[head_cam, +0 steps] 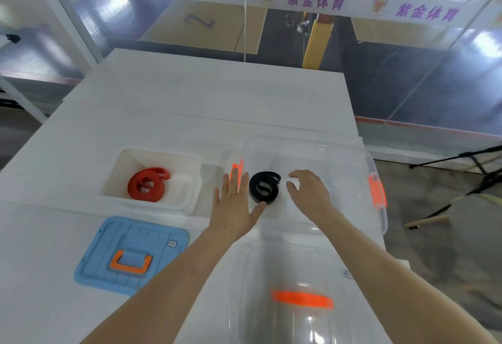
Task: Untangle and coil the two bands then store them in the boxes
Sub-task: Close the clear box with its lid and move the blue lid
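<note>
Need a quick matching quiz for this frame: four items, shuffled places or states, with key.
Items:
1. red band
2. black band
3. blue lid
4. left hand

Places or states:
A. coiled in the clear box
B. flat on the table
C. coiled in the white box
D. fingers straight, holding nothing

Pairs: 1-C, 2-A, 3-B, 4-D
</note>
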{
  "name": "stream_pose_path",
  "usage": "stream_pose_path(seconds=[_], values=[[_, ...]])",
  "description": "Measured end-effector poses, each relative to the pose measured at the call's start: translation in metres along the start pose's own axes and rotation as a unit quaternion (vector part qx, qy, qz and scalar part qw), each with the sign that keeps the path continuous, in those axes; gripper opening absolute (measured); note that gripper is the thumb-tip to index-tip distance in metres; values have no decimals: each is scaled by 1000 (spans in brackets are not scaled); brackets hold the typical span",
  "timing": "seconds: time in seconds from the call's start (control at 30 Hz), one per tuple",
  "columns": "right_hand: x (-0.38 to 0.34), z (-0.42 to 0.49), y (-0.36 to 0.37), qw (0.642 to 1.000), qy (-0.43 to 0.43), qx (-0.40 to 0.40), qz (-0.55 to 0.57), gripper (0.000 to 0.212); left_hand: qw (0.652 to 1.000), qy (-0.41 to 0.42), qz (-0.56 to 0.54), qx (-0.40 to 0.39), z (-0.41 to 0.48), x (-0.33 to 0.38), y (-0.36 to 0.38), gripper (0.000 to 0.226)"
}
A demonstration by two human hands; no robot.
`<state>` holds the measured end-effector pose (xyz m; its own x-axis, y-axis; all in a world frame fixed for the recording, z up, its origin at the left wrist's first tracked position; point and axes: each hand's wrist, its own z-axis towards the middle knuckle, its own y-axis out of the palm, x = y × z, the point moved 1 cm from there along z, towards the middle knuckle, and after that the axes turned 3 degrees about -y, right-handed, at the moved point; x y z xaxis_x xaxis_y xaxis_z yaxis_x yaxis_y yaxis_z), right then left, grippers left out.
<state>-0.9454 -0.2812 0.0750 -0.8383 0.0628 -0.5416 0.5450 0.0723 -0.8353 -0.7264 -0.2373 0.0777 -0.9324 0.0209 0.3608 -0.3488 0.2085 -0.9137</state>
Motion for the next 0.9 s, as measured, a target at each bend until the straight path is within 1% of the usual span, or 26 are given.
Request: stream_pose_path(seconds=[0.17, 0.23, 0.3, 0.37, 0.43, 0.57, 0.73, 0.83, 0.9], values=[[-7, -118, -29, 988, -61, 127, -64, 25, 998, 41, -33, 24, -83, 10, 19, 78], [4, -165, -28, 982, -58, 159, -81, 24, 997, 54, -43, 24, -116, 9, 30, 73], [20, -206, -22, 982, -37, 166, -84, 25, 997, 57, -45, 12, -142, 3, 43, 72], [43, -238, -11, 986, -6, 149, -81, 26, 998, 43, -34, -17, -161, -5, 60, 72], [68, -261, 1, 990, 31, 116, -74, 28, 999, 11, -18, -50, -172, -13, 77, 74], [117, -281, 19, 992, 95, 46, -74, 34, 992, -61, -9, -106, -184, -26, 110, 79], [166, -286, 33, 978, 172, -53, -104, 55, 971, -143, -46, -187, -185, -33, 146, 89], [187, -287, 43, 965, 236, -103, -58, 66, 959, -176, -66, -211, -183, -40, 166, 97], [194, -288, 51, 955, 270, -123, -16, 70, 955, -182, -77, -220, -187, -40, 174, 98]])
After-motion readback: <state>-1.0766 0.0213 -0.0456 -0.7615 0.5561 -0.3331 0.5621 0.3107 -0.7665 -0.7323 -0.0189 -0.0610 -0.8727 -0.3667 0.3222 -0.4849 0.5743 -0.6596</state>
